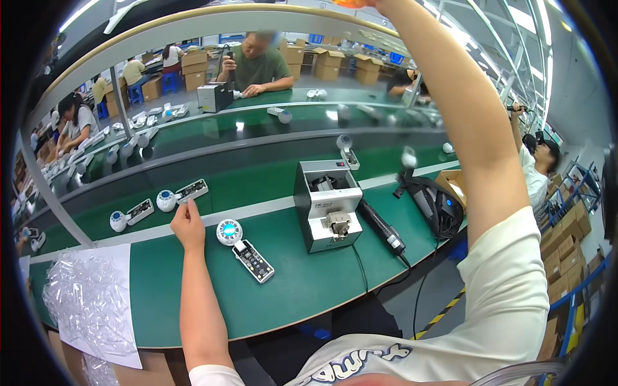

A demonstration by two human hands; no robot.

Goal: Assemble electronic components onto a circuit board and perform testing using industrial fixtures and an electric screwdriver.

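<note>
My view has the left hand (188,225) left of centre, curled with most fingers folded out of sight; its upper end meets the open handle of a white fan (184,193), and I can't tell whether it pinches that handle or merely overlaps it from this angle. That fan lies beyond the pale strip, left of centre in the frame, with its round head toward the left. The right arm sweeps up the right side to the top edge, where the right hand (368,3) is mostly cut off, a sliver glowing orange; I can't make out how far open it is or whether it has hold of anything. Another fan (244,251) lies on the green tabletop (193,334) just left of centre, its head lit blue and its circuit board exposed, while a third fan (136,213) sits farther left. Mid-frame I get a silver box-shaped machine (328,212), with a black powered driver (383,228) just to its right, its cable running off the tabletop's near edge. The black bundle (432,207) beside the raised arm is hard for me to identify. At lower left, clear plastic pieces (87,289) overlap too much to count, and across the line a co-worker (264,67) in green is partly hidden behind a grey box (214,98)
</note>
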